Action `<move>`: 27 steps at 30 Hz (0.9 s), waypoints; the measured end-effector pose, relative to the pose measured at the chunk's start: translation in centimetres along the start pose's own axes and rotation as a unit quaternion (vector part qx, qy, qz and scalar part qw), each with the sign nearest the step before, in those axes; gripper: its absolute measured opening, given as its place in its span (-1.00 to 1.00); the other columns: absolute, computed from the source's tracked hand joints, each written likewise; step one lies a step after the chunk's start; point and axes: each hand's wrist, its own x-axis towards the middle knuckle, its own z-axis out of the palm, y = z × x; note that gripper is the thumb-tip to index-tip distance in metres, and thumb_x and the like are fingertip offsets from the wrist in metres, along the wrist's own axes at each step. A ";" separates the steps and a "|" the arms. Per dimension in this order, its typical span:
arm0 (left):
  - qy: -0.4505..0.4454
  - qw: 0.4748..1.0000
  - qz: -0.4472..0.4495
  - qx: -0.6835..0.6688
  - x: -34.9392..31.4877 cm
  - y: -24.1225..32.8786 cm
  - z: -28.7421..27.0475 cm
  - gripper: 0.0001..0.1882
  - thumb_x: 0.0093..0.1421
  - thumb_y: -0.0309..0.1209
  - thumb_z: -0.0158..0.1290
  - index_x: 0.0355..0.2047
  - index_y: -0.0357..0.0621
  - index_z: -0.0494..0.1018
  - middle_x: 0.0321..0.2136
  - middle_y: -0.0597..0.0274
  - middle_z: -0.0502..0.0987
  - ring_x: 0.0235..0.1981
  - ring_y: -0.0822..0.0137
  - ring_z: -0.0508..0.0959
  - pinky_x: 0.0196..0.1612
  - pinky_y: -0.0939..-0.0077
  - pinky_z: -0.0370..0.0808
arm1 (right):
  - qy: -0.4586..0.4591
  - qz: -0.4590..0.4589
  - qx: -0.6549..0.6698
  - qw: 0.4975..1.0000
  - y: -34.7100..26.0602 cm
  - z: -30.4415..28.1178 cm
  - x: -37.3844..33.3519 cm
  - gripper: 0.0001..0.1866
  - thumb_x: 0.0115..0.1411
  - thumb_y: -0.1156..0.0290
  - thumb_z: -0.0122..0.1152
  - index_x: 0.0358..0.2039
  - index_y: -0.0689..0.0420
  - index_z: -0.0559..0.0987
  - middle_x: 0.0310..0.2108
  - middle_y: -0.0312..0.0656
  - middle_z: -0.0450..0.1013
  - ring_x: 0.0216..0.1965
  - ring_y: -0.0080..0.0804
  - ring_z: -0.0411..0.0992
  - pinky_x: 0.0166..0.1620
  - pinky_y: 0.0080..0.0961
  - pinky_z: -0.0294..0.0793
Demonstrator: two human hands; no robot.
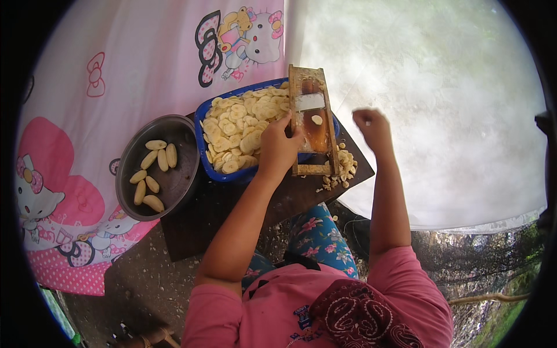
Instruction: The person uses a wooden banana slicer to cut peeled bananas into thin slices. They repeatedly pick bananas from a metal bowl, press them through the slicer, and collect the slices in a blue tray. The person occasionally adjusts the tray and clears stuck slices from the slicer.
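A wooden slicer [313,136] with a pale metal blade plate [310,102] lies across the right part of a blue basket [204,153]. The basket is heaped with thin banana slices [235,124]. My left hand [279,146] grips the slicer's left rail. On its stained board sits one small banana piece [317,119]. My right hand [374,130] is raised to the right of the slicer, apart from it, with fingers curled closed and slightly blurred; what they hold, if anything, is hidden.
Left of the basket stands a dark metal pot [125,191] with several peeled bananas [149,159]. Small banana scraps [346,165] lie by the slicer's lower end on a dark tabletop [232,211]. A pink printed cloth [139,52] and a white sheet [441,127] hang around.
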 end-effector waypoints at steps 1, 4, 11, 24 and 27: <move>0.003 1.000 0.000 -0.001 0.0 0.0 0.0 -0.52 0.12 -0.39 0.15 0.03 -0.40 0.47 -0.26 -0.24 0.56 -0.21 -0.06 0.60 -0.11 0.24 0.51 | -0.062 0.037 -0.017 0.997 1.2 0.8 -1.2 -0.80 0.12 0.33 0.27 -0.29 0.14 0.70 -0.34 -0.08 0.58 -0.28 -0.20 0.57 -0.14 -0.34 0.52; 0.003 1.000 -0.001 0.013 0.1 -0.1 0.0 -0.52 0.12 -0.39 0.15 0.03 -0.41 0.47 -0.24 -0.25 0.56 -0.19 -0.06 0.59 -0.08 0.24 0.51 | -0.209 0.122 -0.071 0.968 3.4 2.8 -4.0 -0.77 0.08 0.30 0.29 -0.30 0.15 0.69 -0.35 -0.01 0.59 -0.29 -0.12 0.57 -0.13 -0.30 0.52; 0.003 1.000 0.002 0.012 0.1 -0.2 0.1 -0.51 0.12 -0.38 0.15 0.04 -0.39 0.47 -0.23 -0.25 0.56 -0.18 -0.07 0.58 -0.07 0.21 0.50 | -0.048 0.037 0.045 0.997 -1.8 0.0 -1.9 -0.81 0.11 0.36 0.33 -0.28 0.14 0.71 -0.36 -0.12 0.53 -0.34 -0.27 0.52 -0.20 -0.42 0.49; 0.028 0.997 0.063 0.019 -0.4 0.0 0.0 -0.49 0.10 -0.42 0.15 0.09 -0.32 0.46 -0.28 -0.16 0.52 -0.25 -0.05 0.57 -0.17 0.24 0.51 | -0.131 -0.085 -0.064 0.986 -8.2 1.4 -1.1 -0.75 0.04 0.28 0.37 -0.31 0.13 0.65 -0.16 -0.10 0.47 -0.03 -0.11 0.39 0.04 -0.26 0.36; 0.034 0.996 0.076 0.014 -0.4 0.0 0.1 -0.49 0.10 -0.43 0.15 0.09 -0.31 0.46 -0.28 -0.15 0.52 -0.27 -0.04 0.57 -0.20 0.25 0.51 | -0.141 -0.093 -0.058 0.984 -8.7 1.2 -0.9 -0.78 0.04 0.31 0.35 -0.32 0.13 0.64 -0.19 -0.10 0.47 -0.05 -0.13 0.40 0.04 -0.27 0.36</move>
